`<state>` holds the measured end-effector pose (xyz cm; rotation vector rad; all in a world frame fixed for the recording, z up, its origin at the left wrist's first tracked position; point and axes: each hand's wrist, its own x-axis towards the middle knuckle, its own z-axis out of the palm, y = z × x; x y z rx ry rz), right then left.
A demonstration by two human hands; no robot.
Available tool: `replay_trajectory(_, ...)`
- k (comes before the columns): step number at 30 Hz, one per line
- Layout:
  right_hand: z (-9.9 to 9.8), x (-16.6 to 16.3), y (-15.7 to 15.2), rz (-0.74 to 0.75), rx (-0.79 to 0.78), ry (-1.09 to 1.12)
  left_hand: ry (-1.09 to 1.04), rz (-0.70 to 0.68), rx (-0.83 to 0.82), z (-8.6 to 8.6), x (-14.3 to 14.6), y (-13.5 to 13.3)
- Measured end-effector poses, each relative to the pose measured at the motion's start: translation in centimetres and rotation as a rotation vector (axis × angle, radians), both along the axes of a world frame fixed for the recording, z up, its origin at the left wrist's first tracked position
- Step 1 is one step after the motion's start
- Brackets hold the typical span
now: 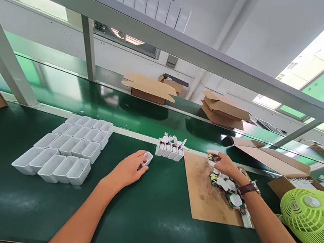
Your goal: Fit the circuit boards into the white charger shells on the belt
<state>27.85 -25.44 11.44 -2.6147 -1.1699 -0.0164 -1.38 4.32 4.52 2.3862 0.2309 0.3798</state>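
Observation:
My left hand [129,170] lies on the green conveyor belt [70,203] with its fingers closed round a small white plastic shell [147,158]. Just beyond it stands a short row of white shells [170,148] with parts sticking up out of them. My right hand [224,163], a watch on its wrist, pinches a small green circuit board [211,159] above a brown cardboard sheet [203,191]. Several more green boards with white parts [229,191] lie on that sheet under my wrist.
A block of empty white shells [64,152] in rows sits at the left of the belt. Cardboard boxes [150,88] and folded cartons [225,111] lie along the far side. A lime green fan [320,215] stands at the bottom right beside an open carton [287,183].

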Motion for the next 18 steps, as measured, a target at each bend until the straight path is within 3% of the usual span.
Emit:
replay_trajectory(3, 1.5, -2.2, 0.1, 0.013, 0.061, 0.022, -0.019, 0.002, -0.008, -0.4, 0.2, 0.0)
replay_trajectory(5, 1.8, -5.1, 0.7, 0.128, 0.094, 0.091, -0.027, -0.001, -0.002, -0.6, 0.4, -0.2)
replay_trajectory(8, 0.5, -10.1, 2.9, 0.297, 0.088, 0.191, -0.019, -0.018, 0.036, -0.7, 0.5, -0.6)
replay_trajectory(11, -2.2, -13.3, 6.0, 0.248, 0.077, 0.186, 0.001, -0.049, 0.058, -0.5, 0.4, -1.0)
replay_trajectory(14, -3.8, -13.8, 7.9, 0.244, 0.082, 0.173, 0.012, -0.076, 0.039, -0.3, 0.2, -1.2)
replay_trajectory(18, -4.1, -12.5, 7.4, 0.41, 0.019, 0.232, 0.034, -0.093, -0.001, -0.1, 0.0, -1.2)
